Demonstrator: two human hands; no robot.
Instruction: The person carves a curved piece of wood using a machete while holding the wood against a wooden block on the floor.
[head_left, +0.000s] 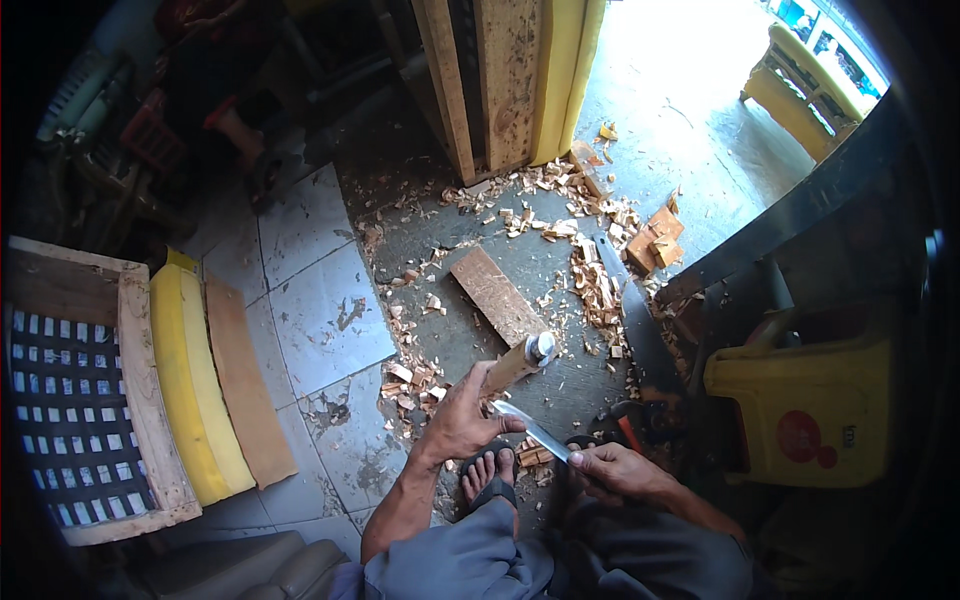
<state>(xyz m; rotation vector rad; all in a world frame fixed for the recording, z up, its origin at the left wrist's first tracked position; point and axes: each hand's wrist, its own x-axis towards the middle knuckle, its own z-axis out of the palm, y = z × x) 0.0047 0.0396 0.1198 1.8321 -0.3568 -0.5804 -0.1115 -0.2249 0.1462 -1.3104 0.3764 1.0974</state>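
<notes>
My left hand [458, 428] grips an upright, leaning wooden piece [513, 369] topped with a pale metallic-looking cap. My right hand [625, 472] is closed on the handle of a knife [532, 427]; the handle is mostly hidden. The bright blade slants up leftward to beside my left thumb, near the lower end of the wooden piece. Beyond them a flat wooden board [490, 290] lies on the concrete floor among wood shavings [600, 290]. My sandaled foot [488, 475] is below my hands, beside some wood chips.
A long dark blade [625, 305] and wood blocks [655, 237] lie right. A yellow jerrycan [800, 410] stands right. Yellow-padded wooden frames stand left [195, 390] and ahead [550, 80]. Dark clutter [150, 140] fills the back left; a bright doorway with a yellow bench [800, 90] opens back right.
</notes>
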